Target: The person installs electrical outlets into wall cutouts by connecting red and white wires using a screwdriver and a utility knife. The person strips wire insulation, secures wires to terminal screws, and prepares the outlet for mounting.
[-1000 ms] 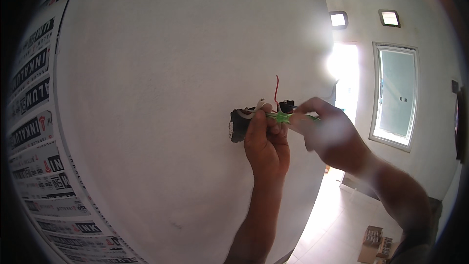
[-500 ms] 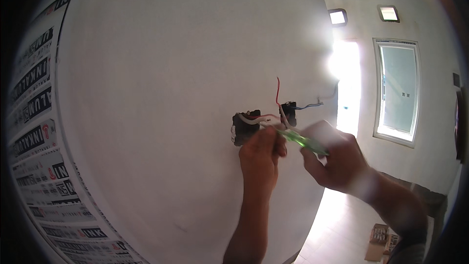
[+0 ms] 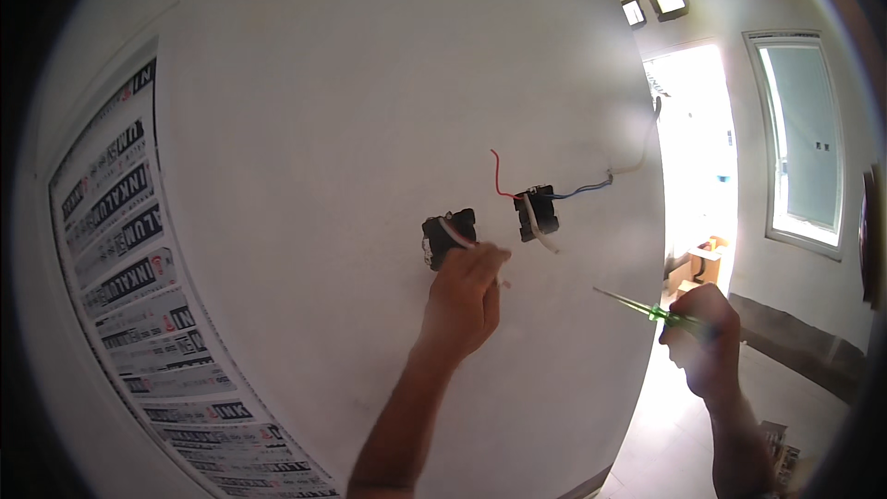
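A pale wall (image 3: 296, 148) stands behind the left hand (image 3: 462, 303) and right hand (image 3: 706, 342). The right fingers wrap a green screwdriver (image 3: 657, 312), its tip apart from the left black box (image 3: 438, 244), whose white cable (image 3: 459, 236) the left fingers pinch.

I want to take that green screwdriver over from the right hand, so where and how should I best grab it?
I'd pinch the green screwdriver by its thin shaft, coming from the left. The right hand is closed around the handle, leaving little room there, while the shaft sticks out bare, pointing left and slightly up.
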`<act>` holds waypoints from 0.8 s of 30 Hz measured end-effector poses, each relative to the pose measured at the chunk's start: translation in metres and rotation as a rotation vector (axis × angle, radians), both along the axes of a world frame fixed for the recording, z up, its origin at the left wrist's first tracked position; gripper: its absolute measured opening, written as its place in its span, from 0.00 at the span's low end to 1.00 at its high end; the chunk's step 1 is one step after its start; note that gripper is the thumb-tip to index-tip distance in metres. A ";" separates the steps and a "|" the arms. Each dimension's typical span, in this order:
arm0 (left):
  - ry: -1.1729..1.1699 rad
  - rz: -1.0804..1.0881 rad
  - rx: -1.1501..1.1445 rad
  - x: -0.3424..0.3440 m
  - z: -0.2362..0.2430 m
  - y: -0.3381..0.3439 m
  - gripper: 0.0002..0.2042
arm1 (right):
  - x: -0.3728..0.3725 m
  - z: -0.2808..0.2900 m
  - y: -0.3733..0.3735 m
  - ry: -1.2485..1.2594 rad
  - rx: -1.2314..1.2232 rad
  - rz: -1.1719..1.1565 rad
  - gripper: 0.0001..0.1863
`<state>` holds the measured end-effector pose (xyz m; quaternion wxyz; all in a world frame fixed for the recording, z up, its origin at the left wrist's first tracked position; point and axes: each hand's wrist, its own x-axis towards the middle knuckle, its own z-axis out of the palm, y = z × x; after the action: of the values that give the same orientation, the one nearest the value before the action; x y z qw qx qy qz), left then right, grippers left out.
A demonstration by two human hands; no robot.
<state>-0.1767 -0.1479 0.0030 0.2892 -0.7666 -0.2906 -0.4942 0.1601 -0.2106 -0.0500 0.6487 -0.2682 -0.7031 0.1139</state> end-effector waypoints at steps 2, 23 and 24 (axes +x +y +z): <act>0.200 0.180 0.072 -0.004 0.001 -0.011 0.18 | 0.002 0.000 0.010 -0.022 0.120 -0.092 0.08; 0.603 0.802 0.119 -0.017 0.098 -0.036 0.07 | 0.026 -0.052 0.018 0.176 -0.358 0.324 0.07; 0.653 0.806 0.143 -0.016 0.100 -0.037 0.08 | 0.031 -0.061 0.016 0.206 -0.417 0.346 0.07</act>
<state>-0.1926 -0.1846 0.1033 0.5836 -0.6864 -0.4228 -0.0976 0.1911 -0.1947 -0.1106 0.6185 -0.2590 -0.6303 0.3913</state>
